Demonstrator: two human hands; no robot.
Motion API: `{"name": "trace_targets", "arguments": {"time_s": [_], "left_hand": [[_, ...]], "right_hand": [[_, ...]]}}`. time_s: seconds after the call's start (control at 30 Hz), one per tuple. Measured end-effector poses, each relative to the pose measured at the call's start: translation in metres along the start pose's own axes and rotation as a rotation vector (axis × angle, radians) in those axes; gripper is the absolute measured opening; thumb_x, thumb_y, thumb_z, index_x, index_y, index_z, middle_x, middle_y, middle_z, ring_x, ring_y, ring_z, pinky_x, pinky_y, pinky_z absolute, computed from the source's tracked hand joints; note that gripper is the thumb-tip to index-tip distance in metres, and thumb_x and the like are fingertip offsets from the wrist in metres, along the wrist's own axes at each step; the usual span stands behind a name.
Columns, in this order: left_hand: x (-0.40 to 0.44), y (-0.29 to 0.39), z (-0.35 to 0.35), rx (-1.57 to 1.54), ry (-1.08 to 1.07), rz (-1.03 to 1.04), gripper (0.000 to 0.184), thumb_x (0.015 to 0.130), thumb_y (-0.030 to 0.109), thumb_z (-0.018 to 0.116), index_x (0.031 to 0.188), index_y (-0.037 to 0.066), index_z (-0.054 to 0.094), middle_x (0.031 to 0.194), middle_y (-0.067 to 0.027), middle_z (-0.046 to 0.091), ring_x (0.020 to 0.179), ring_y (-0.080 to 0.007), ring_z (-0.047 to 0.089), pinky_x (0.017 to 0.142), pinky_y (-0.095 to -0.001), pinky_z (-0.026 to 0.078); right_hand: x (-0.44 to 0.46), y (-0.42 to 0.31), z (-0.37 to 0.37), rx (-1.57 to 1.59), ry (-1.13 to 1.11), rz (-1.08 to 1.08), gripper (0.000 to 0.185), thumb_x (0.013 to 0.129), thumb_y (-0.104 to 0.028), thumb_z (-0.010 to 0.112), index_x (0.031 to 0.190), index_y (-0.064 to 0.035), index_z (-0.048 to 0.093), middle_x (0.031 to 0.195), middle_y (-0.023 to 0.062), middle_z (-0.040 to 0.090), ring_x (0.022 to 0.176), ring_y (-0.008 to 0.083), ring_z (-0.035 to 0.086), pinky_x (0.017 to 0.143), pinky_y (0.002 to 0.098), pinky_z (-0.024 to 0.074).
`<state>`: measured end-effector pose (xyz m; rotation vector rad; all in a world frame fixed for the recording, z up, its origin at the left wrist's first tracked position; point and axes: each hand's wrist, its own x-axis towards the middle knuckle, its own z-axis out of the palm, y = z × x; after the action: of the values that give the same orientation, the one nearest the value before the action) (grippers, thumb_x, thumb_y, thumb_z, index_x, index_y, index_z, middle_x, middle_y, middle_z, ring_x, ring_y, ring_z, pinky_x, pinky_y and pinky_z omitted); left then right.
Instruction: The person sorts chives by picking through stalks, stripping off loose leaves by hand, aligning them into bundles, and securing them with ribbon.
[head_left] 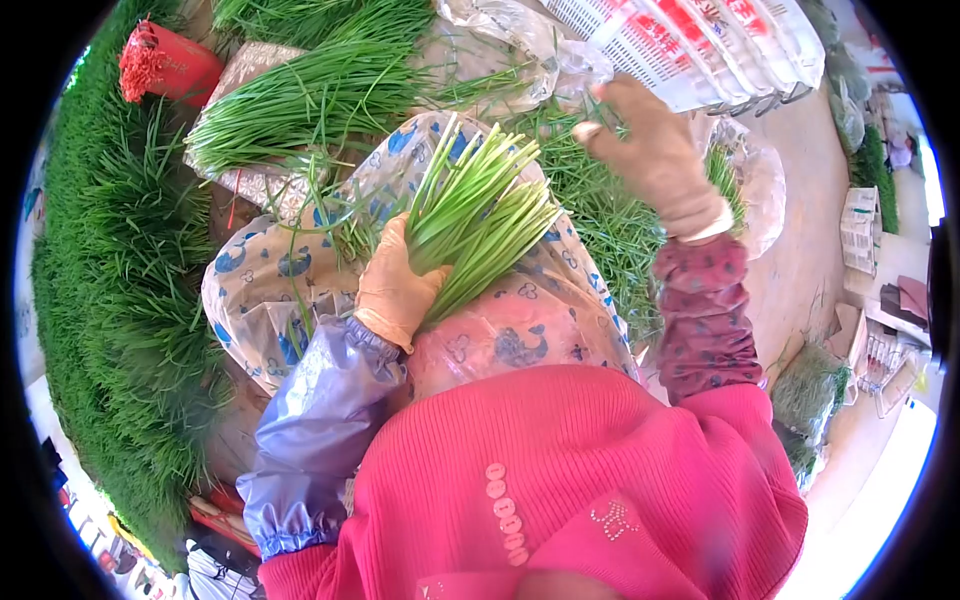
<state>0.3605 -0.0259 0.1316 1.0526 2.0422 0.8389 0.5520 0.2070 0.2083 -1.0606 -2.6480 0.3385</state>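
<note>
My left hand [397,285], in an orange-tan glove, is wrapped round a bunch of chives [480,225] above my lap. The pale cut ends of the bunch point up and to the right. Off to the right, my right hand [645,150], in a brownish glove with bare fingertips, is raised with its fingers apart and nothing visible in them. It is slightly blurred, over loose green trimmings [610,240]. A plastic apron [280,265] with blue whale prints covers my knees, and stray leaves lie on it.
More chives [310,105] lie on a patterned box [262,190] ahead left. Beside it is a red bundle of ties [175,65]. Upright greens [130,280] are massed along the left. A white plastic basket [700,50] stands ahead right, near clear plastic bags [765,190].
</note>
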Motion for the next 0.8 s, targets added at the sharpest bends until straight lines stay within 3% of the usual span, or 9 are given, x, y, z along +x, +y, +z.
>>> {"name": "trace_targets", "arguments": {"time_s": [0.13, 0.23, 0.3, 0.4, 0.47, 0.6, 0.67, 0.77, 0.8], "left_hand": [[-0.004, 0.014, -0.002, 0.021, 0.015, 0.025, 0.07, 0.07, 0.007, 0.076, 0.132, 0.003, 0.043, 0.111, -0.017, 0.062, 0.102, -0.0289, 0.062, 0.088, -0.0349, 0.048], [-0.008, 0.014, -0.004, 0.058, 0.03, 0.048, 0.069, 0.071, 0.009, 0.077, 0.131, 0.004, 0.043, 0.114, -0.0182, 0.061, 0.106, -0.0317, 0.06, 0.091, -0.036, 0.047], [-0.006, 0.008, -0.001, -0.051, 0.02, 0.024, 0.067, 0.072, 0.008, 0.076, 0.131, 0.005, 0.045, 0.117, -0.0182, 0.06, 0.108, -0.0301, 0.06, 0.092, -0.0356, 0.047], [-0.006, 0.014, -0.003, -0.03, -0.016, 0.004, 0.063, 0.073, 0.008, 0.075, 0.129, 0.0, 0.046, 0.116, -0.0207, 0.06, 0.108, -0.0312, 0.06, 0.091, -0.0358, 0.047], [0.0, -0.038, 0.015, -0.063, 0.013, 0.082, 0.06, 0.074, 0.007, 0.074, 0.127, -0.003, 0.047, 0.114, -0.0203, 0.061, 0.106, -0.0298, 0.061, 0.09, -0.0349, 0.048], [0.01, -0.06, 0.014, -0.314, -0.092, 0.021, 0.052, 0.08, 0.009, 0.072, 0.123, -0.009, 0.049, 0.108, -0.0176, 0.064, 0.098, -0.0238, 0.062, 0.086, -0.0315, 0.049], [0.009, -0.02, -0.009, -0.22, -0.168, 0.041, 0.045, 0.086, 0.011, 0.066, 0.124, -0.007, 0.051, 0.106, -0.0127, 0.065, 0.094, -0.0178, 0.061, 0.082, -0.028, 0.049], [0.008, -0.014, -0.015, -0.505, -0.233, -0.242, 0.033, 0.094, 0.014, 0.057, 0.122, -0.002, 0.055, 0.108, -0.0086, 0.065, 0.09, -0.0155, 0.062, 0.079, -0.0248, 0.05], [0.008, -0.015, -0.017, -0.5, -0.238, -0.242, 0.033, 0.094, 0.014, 0.057, 0.122, -0.002, 0.055, 0.108, -0.0086, 0.065, 0.09, -0.0155, 0.062, 0.079, -0.0248, 0.05]], "right_hand": [[-0.001, -0.053, 0.034, 0.212, -0.018, -0.173, 0.042, 0.081, -0.026, 0.07, 0.118, -0.0059, 0.062, 0.13, 0.0223, 0.052, 0.123, 0.0348, 0.05, 0.103, 0.0383, 0.04], [0.007, -0.075, 0.058, -0.036, 0.074, -0.348, 0.041, 0.085, -0.04, 0.061, 0.109, -0.0075, 0.066, 0.108, 0.0155, 0.064, 0.102, 0.0332, 0.06, 0.089, 0.0382, 0.0477], [0.019, -0.08, 0.057, 0.161, -0.297, -0.087, 0.019, 0.082, -0.019, 0.068, 0.095, -0.006, 0.071, 0.103, 0.0138, 0.068, 0.098, 0.0284, 0.064, 0.085, 0.0356, 0.05], [0.017, -0.052, 0.068, 0.91, -0.077, 0.227, 0.023, 0.086, -0.028, 0.059, 0.083, -0.0098, 0.073, 0.069, 0.0051, 0.065, 0.069, 0.0175, 0.062, 0.071, 0.0328, 0.0509], [0.022, -0.022, 0.054, 1.327, 0.042, 0.316, 0.017, 0.087, -0.016, 0.057, 0.084, -0.0092, 0.071, 0.075, 0.003, 0.064, 0.068, 0.0118, 0.06, 0.067, 0.0276, 0.051], [0.018, 0.085, 0.052, 0.85, 0.435, 0.199, 0.017, 0.091, -0.021, 0.061, 0.096, -0.0069, 0.068, 0.084, 0.0055, 0.067, 0.072, 0.0125, 0.062, 0.07, 0.0263, 0.0519], [0.004, 0.077, 0.021, 1.195, 0.381, 0.606, 0.029, 0.089, -0.028, 0.066, 0.107, -0.005, 0.064, 0.098, 0.0077, 0.068, 0.084, 0.0167, 0.064, 0.08, 0.0301, 0.0514], [-0.013, 0.08, 0.03, 0.454, -0.067, 0.542, 0.033, 0.087, -0.008, 0.062, 0.12, -0.0032, 0.055, 0.119, 0.0121, 0.059, 0.107, 0.0255, 0.058, 0.092, 0.0333, 0.0503], [-0.022, 0.076, 0.036, 0.672, -0.21, 0.472, 0.041, 0.086, -0.009, 0.063, 0.124, -0.0023, 0.052, 0.124, 0.0137, 0.056, 0.111, 0.0265, 0.056, 0.097, 0.0349, 0.0463]]}}
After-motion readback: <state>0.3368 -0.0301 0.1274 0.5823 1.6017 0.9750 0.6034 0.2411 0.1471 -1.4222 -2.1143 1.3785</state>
